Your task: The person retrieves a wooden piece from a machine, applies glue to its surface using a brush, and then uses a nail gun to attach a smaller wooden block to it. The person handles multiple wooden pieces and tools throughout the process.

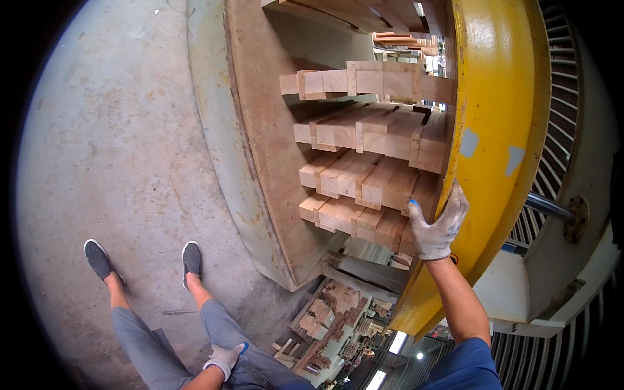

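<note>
My right hand (439, 224), in a pale work glove with blue marks, rests against the edge of a yellow metal beam (497, 84). Its fingers are stretched along the beam and its thumb is spread toward the wooden blocks (383, 185) beside it. These blocks sit in several stacked layers, their cut ends facing me. At the bottom, my left hand (226, 359), gloved too, lies on my grey trousers near the knee. It holds nothing that I can see, and its fingers look extended, though partly hidden.
A rust-stained metal ledge (266, 162) runs beside the wood layers. Grey concrete floor (123, 130) spreads to the left, with my dark shoes (99, 259) on it. Metal rods (543, 203) and slatted grilles stand right of the beam. Loose wood pieces (325, 312) lie in the background below.
</note>
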The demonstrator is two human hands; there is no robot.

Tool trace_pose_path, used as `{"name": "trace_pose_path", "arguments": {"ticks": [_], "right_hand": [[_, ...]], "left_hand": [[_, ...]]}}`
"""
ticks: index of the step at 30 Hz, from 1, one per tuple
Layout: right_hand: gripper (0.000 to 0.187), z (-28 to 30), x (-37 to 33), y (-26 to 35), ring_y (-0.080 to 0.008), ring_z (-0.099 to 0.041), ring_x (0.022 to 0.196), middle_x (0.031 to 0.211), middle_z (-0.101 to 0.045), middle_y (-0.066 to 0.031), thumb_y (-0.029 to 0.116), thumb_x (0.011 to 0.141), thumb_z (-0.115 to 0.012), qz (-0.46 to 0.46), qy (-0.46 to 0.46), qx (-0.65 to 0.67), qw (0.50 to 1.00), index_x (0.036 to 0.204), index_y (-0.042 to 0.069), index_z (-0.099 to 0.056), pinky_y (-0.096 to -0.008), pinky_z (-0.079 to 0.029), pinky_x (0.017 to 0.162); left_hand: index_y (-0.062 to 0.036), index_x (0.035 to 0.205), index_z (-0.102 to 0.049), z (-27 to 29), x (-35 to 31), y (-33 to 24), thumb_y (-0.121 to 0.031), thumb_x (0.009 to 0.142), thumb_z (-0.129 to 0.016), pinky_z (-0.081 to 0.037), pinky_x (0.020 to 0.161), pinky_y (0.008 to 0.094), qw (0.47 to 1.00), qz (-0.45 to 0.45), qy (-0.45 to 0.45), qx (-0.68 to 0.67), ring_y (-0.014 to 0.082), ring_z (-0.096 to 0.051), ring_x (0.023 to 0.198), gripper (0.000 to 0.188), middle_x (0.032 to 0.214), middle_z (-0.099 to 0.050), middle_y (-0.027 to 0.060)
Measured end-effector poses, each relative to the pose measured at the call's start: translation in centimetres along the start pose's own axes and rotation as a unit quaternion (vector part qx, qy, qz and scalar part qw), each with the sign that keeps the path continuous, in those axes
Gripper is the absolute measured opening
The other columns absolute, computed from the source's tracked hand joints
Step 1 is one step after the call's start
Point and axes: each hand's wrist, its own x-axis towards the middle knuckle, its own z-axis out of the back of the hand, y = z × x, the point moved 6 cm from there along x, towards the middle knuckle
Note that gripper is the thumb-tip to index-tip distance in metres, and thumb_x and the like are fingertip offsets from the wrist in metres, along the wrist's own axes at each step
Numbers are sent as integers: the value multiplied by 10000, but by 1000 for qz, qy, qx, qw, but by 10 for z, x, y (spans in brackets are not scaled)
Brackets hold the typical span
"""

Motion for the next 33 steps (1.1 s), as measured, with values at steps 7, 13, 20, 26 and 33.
{"name": "trace_pose_path", "arguments": {"ticks": [7, 13, 20, 26, 33], "right_hand": [[986, -2, -1, -3, -460, -489, 1301, 1496, -499, -289, 240, 765, -916, 7, -2, -2, 1000, 1550, -62, -402, -560, -409, 1128], [987, -2, 0, -2, -467, -490, 1303, 1500, -496, -291, 237, 762, -919, 6, 2, -11, 1000, 1548, -64, -403, -565, -404, 1132], [1003, -1, 1, -1, -479, -493, 1293, 1504, -496, -290, 239, 754, -915, 1, 8, -13, 1000, 1559, -51, -391, -575, -401, 1125], [980, 3, 2, -1, -467, -490, 1283, 1508, -493, -285, 254, 767, -899, 2, 5, -4, 1000, 1548, -53, -393, -570, -402, 1117], [969, 2, 4, 2, -469, -495, 1264, 1462, -504, -288, 282, 774, -888, -3, 5, -5, 1000, 1536, -70, -404, -567, -406, 1110]], "left_hand": [[160, 1628, -190, -5, 15, 5, -673, 734, -890, -299, 1300, 410, 1000, -6, 7, 2, 459, -342, 1576, 1409, 1649, -380, 361], [162, 1625, -196, -6, 18, 6, -681, 727, -892, -292, 1301, 413, 1000, -6, 18, -6, 464, -319, 1585, 1415, 1638, -401, 360], [148, 1601, -302, 8, -6, -7, -776, 740, -833, -332, 1281, 436, 1000, -7, 0, 20, 445, -379, 1559, 1371, 1635, -411, 350], [143, 1604, -305, 4, 3, -3, -789, 741, -821, -322, 1285, 443, 999, -2, 17, 30, 451, -376, 1560, 1371, 1645, -408, 336], [147, 1596, -323, 18, -19, -13, -780, 738, -824, -316, 1288, 441, 999, -3, 9, 35, 456, -375, 1560, 1359, 1645, -411, 335]]}}
